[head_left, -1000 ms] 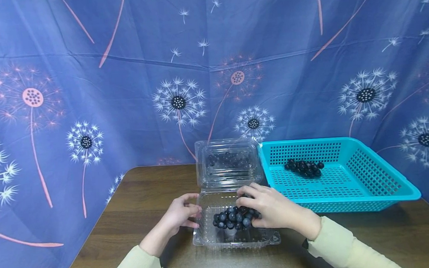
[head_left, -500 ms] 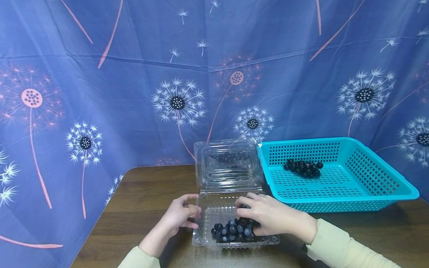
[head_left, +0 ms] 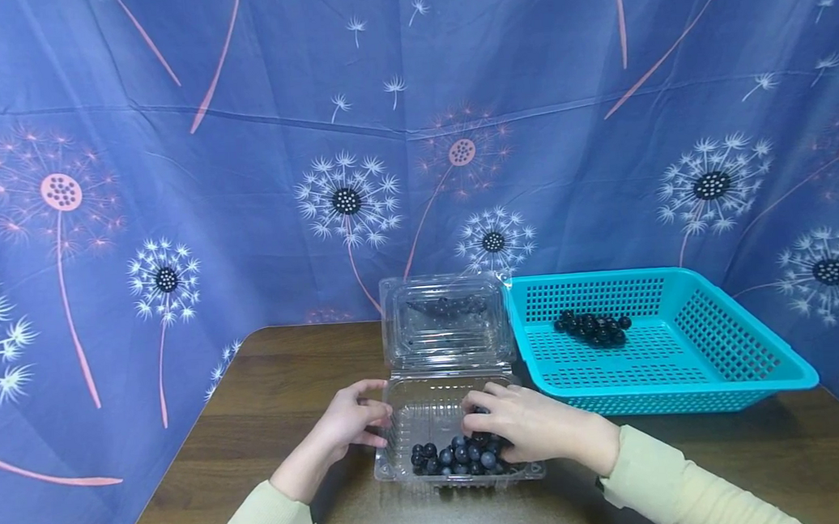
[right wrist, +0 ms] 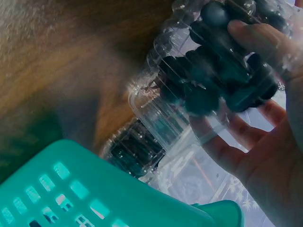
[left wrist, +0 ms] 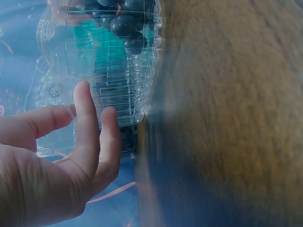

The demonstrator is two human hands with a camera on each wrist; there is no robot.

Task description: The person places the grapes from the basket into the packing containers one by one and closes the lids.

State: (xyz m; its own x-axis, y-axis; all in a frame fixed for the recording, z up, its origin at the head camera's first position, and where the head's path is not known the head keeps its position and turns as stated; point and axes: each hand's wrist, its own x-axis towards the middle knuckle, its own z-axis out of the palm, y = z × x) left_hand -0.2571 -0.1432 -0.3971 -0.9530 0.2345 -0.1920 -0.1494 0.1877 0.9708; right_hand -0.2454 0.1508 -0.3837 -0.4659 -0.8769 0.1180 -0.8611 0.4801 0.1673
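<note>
An opened clear plastic clamshell box (head_left: 409,421) stands on the table, its lid (head_left: 397,353) tilted up at the back. Inside, along the near side, lies a bunch of dark grapes (head_left: 458,454). My right hand (head_left: 536,420) grips the bunch's right end with curled fingers, its thumb on the grapes in the right wrist view. At the box's left wall is my left hand (head_left: 353,421). In the left wrist view its loosely bent fingers (left wrist: 85,113) rest at the wall and rim, holding nothing. The right fingertips are partly hidden by grapes in the head view.
A turquoise plastic basket (head_left: 662,391) stands to the right with another bunch of grapes (head_left: 592,329) at its back left. Behind the lid, more dark grapes (right wrist: 135,146) sit in a second clear box. A patterned blue cloth (head_left: 239,185) hangs behind the wooden table (head_left: 288,360).
The bunch has moved toward the near side of the box and settled lower, my right hand coming nearer with it. My left hand has stayed at the left wall.
</note>
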